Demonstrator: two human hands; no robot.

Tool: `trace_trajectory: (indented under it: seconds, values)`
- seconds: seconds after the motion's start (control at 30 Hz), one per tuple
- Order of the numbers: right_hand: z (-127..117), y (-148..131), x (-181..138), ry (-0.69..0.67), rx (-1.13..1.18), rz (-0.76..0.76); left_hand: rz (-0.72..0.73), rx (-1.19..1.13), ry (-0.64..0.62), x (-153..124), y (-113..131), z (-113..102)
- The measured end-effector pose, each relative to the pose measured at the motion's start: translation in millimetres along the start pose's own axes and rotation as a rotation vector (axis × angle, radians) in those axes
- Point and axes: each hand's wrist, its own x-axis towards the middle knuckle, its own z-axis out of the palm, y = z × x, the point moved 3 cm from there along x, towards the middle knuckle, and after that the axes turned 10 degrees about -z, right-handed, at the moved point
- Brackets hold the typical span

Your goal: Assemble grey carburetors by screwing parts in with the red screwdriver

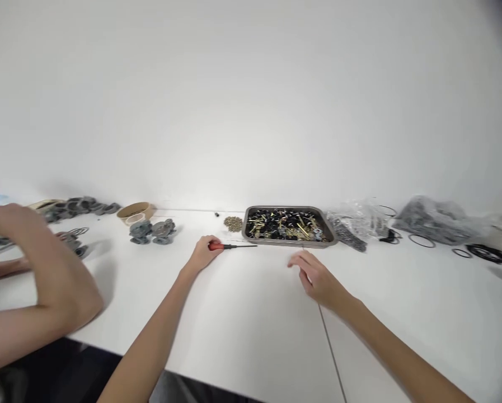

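My left hand (pixel 205 253) is closed round the red handle of a screwdriver (pixel 229 246), which lies nearly flat on the white table with its dark shaft pointing right. The tip reaches just in front of a grey metal tray (pixel 290 243). In the tray is a mix of black parts and brass-coloured screws. Close to the tray's front right, my right hand (pixel 312 274) hovers over the table, fingers slightly bent and thumb apart, with nothing visible in it. A small heap of brass-coloured pieces (pixel 233 224) sits left of the tray.
Grey moulded parts (pixel 152 231) and a roll of tape (pixel 136 211) stand to the left. Clear plastic bags (pixel 360 217), a bag of grey parts (pixel 437 220) and black rings (pixel 486 253) lie right. A co-worker's arm (pixel 60 274) reaches across the far left. A seam crosses the table.
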Motion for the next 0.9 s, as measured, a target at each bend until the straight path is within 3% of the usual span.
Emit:
trace_trajectory:
  seconds: [0.1, 0.17, 0.37, 0.43, 0.53, 0.7, 0.9]
  values:
    - [23.1, 3.9, -11.4, -0.071, 0.119, 0.041, 0.022, 0.055, 0.069, -1.3, 1.0, -0.5]
    - [28.0, 9.8, -13.1, -0.03, 0.176, 0.109, 0.013, 0.094, 0.153, -0.2, 4.1, -9.4]
    - [32.1, 25.9, -10.6, 0.029, 0.262, 0.237, -0.165, 0.251, 0.573, 19.1, 0.2, -79.1]
    - [32.9, 28.6, -11.6, 0.036, 0.29, 0.26, -0.237, 0.311, 0.644, 25.1, -8.4, -99.3]
    - [34.6, 30.9, -12.8, 0.036, 0.321, 0.28, -0.318, 0.387, 0.609, 29.3, -25.0, -113.8]
    - [37.9, 31.6, -12.6, 0.035, 0.355, 0.293, -0.4, 0.394, 0.479, 29.0, -42.2, -118.9]
    - [34.1, 29.5, -11.7, 0.041, 0.342, 0.298, -0.402, 0.212, 0.377, 23.6, -15.6, -120.8]
